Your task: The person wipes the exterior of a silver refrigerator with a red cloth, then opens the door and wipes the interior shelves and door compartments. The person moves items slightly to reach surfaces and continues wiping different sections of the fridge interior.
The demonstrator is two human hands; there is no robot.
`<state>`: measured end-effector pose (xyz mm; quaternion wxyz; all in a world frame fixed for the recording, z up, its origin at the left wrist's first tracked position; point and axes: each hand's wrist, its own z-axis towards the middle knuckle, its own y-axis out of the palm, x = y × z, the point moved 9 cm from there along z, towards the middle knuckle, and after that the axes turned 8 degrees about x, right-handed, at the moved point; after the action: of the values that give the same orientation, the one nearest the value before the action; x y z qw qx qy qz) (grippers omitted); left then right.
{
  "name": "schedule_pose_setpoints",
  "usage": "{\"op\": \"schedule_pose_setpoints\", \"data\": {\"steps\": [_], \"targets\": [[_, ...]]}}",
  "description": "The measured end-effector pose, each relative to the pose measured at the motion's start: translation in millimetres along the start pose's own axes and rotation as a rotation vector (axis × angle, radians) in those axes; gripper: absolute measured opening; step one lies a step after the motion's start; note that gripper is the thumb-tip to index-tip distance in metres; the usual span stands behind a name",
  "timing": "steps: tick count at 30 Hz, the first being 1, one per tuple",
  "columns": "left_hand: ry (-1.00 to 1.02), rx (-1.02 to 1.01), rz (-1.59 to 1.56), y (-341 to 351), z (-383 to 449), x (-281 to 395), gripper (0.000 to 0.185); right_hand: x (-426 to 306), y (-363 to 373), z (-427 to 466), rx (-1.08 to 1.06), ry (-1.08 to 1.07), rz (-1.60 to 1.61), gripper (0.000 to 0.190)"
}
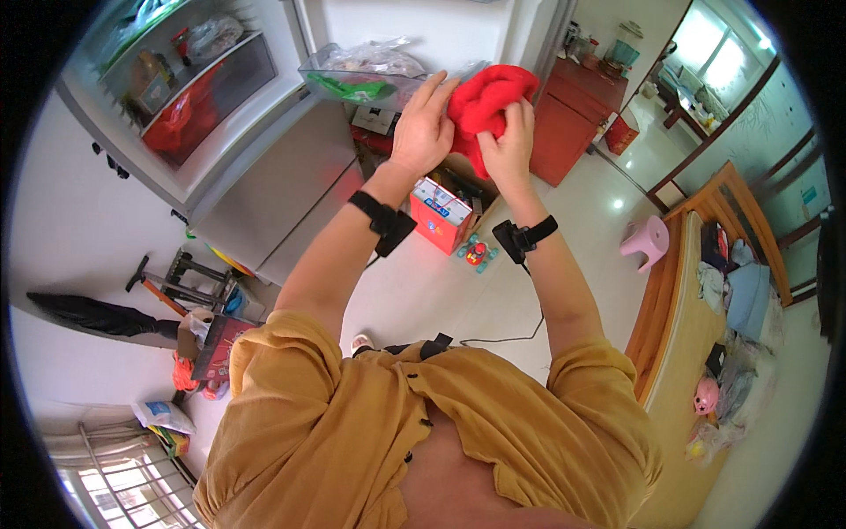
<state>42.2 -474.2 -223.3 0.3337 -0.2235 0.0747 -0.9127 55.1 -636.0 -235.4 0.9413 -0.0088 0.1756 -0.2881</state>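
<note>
A bunched red cloth point(486, 99) is held up in front of the refrigerator door's inner side. My right hand point(510, 142) grips it from the right and below, fingers pressed into the folds. My left hand point(426, 125) is raised at the cloth's left edge, fingers extended; whether it grips the cloth cannot be told. Behind my left hand, a clear door bin point(396, 89) holds plastic bags and a green packet. The refrigerator compartment point(244, 66) stands open at the left, with bagged items and a red bag in its drawer. Black straps with small devices circle both wrists.
Below my hands a red and white carton point(441, 215) stands on the floor beside an open cardboard box and a toy with teal wheels point(477, 253). A red cabinet point(572, 119) is beyond the door. At the right are a pink stool point(646, 243) and a wooden bed point(651, 317).
</note>
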Motion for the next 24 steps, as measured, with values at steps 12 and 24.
{"op": "schedule_pose_setpoints", "data": {"steps": [12, 24], "targets": [[-1.110, 0.178, -1.177, -66.2, -92.6, -118.7, 0.044, -122.6, 114.1, -12.6, -0.506, -0.042, 0.285, 0.034], [-0.934, 0.327, -0.608, -162.5, 18.1, -282.2, 0.042, -91.8, 172.4, 23.7, -0.345, -0.216, -0.454, 0.040]]}}
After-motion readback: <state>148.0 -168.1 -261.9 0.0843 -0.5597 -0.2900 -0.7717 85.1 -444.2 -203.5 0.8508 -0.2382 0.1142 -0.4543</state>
